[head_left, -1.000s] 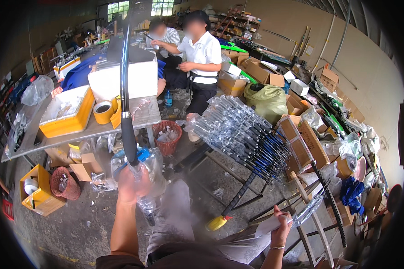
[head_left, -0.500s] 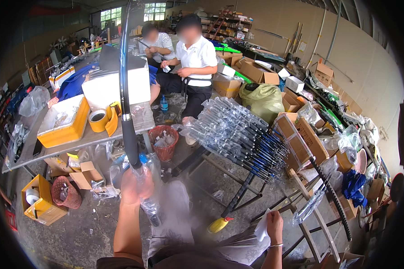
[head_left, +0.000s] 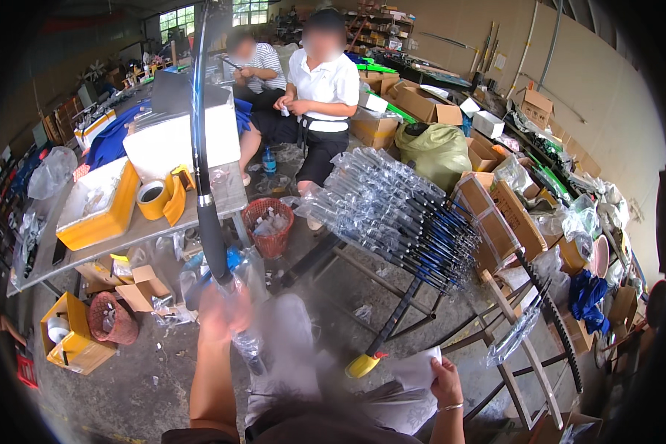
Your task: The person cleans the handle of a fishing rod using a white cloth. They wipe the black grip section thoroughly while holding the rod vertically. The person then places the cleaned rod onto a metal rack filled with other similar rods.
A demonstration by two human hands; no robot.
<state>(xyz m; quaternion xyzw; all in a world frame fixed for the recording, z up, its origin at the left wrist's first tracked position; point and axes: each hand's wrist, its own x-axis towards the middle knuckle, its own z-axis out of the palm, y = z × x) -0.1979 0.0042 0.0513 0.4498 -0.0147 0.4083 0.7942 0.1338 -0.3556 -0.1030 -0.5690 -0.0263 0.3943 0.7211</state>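
Observation:
My left hand [head_left: 226,307], partly blurred, is wrapped round the lower end of a fishing rod [head_left: 213,240]. The rod stands nearly upright, with a black grip and a glossy blue-black shaft running to the top of the view. Clear plastic wrap [head_left: 250,351] hangs just below that hand, and more clear plastic shows beside it. Over my right thigh, my right hand [head_left: 446,382] pinches a white cloth or sheet of paper [head_left: 417,369], which spreads out to the left of the fingers. To the right of the rod lies a large pile of plastic-wrapped rods [head_left: 392,214] on a metal stand.
A table [head_left: 44,272] at left carries a yellow foam box [head_left: 96,235], tape [head_left: 153,198] and a white box [head_left: 185,144]. Red baskets [head_left: 268,240] stand on the floor. Two people [head_left: 322,85] sit beyond. Cartons [head_left: 488,222] and a wooden frame [head_left: 522,355] are at right.
My right hand has risen slightly and moved left, and the white sheet now lies spread out more. The white-shirted person's hands have come closer together. My left hand keeps its hold on the rod.

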